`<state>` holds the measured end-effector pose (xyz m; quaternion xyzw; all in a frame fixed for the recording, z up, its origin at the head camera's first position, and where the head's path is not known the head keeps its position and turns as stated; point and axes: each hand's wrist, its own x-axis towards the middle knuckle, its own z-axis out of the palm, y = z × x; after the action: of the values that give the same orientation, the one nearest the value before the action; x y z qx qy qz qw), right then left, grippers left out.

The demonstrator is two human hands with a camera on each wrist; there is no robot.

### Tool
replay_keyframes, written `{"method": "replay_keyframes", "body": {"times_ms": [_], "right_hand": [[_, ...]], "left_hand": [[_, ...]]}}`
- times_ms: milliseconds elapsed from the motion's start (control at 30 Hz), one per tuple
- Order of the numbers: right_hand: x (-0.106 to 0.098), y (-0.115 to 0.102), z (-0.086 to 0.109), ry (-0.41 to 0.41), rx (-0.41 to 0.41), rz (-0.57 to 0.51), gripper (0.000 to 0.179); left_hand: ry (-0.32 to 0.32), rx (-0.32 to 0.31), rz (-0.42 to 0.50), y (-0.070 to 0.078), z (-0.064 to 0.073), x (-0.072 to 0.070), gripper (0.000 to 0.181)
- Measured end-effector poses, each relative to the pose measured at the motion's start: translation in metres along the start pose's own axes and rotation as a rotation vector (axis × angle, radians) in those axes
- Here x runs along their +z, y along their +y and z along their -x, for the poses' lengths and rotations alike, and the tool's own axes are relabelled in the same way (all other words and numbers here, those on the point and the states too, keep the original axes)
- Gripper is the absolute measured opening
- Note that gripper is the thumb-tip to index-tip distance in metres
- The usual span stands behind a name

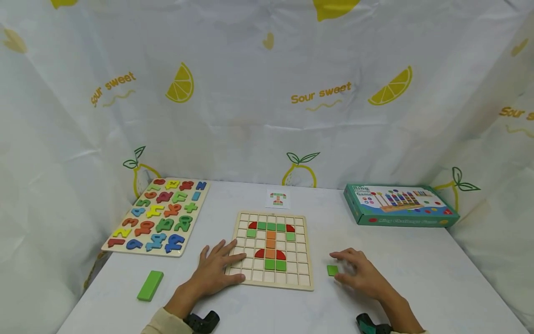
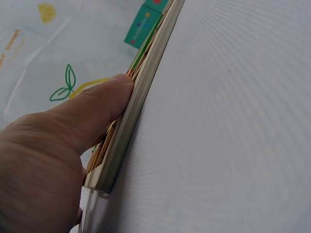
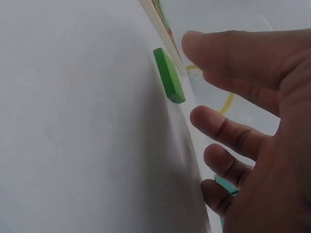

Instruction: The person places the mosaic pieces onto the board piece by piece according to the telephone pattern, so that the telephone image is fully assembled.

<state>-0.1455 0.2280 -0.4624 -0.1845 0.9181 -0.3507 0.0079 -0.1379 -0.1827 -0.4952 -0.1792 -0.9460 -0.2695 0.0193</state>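
Note:
My left hand (image 1: 214, 272) rests with spread fingers on the lower left part of a wooden grid board (image 1: 292, 268); the left wrist view has its thumb (image 2: 114, 90) lying over the board's edge. Red rounded pieces (image 1: 281, 255), green squares (image 1: 281, 266) and orange squares (image 1: 270, 243) sit in the board's cells. To the right of the board, a small green square tile (image 1: 332, 270) lies on the table. My right hand (image 1: 360, 273) hovers beside it, thumb and fingers parted around it. In the right wrist view the fingers stand apart from the tile (image 3: 169, 75).
A small pattern card (image 1: 278, 199) lies behind the board. At the back left is a number puzzle board (image 1: 183, 241); a green box (image 1: 400, 206) labelled Ring Challenge Game stands at the back right. A long green block (image 1: 150, 285) lies at the front left.

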Motion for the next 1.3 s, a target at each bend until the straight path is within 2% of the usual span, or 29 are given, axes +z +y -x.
{"method": "replay_keyframes", "body": {"times_ms": [167,400,533,733,900,1133,1300], "right_hand": [[0.007,0.007,-0.002,-0.03,0.044,0.05,0.035],[0.009,0.006,-0.006,-0.011,0.026,0.126,0.024],[0.006,0.001,-0.005,0.012,0.013,0.114,0.023],[0.002,-0.014,-0.006,0.099,-0.081,0.095,0.027],[-0.001,-0.035,-0.01,0.173,-0.165,0.093,0.029],[0.001,-0.067,-0.017,0.239,-0.267,0.064,0.031],[0.009,-0.082,-0.024,0.255,-0.336,0.026,0.03]], "left_hand": [[-0.007,0.002,0.006,0.001,0.0,-0.001,0.061],[-0.005,-0.018,0.007,0.002,0.001,-0.002,0.06],[-0.007,-0.02,0.011,0.002,0.001,-0.002,0.06],[-0.007,-0.016,0.014,0.002,0.002,-0.002,0.06],[-0.005,-0.018,0.009,0.002,0.002,-0.001,0.061],[0.002,-0.014,0.01,0.002,0.002,-0.002,0.06],[0.007,-0.005,0.007,0.003,0.002,-0.002,0.06]]}}
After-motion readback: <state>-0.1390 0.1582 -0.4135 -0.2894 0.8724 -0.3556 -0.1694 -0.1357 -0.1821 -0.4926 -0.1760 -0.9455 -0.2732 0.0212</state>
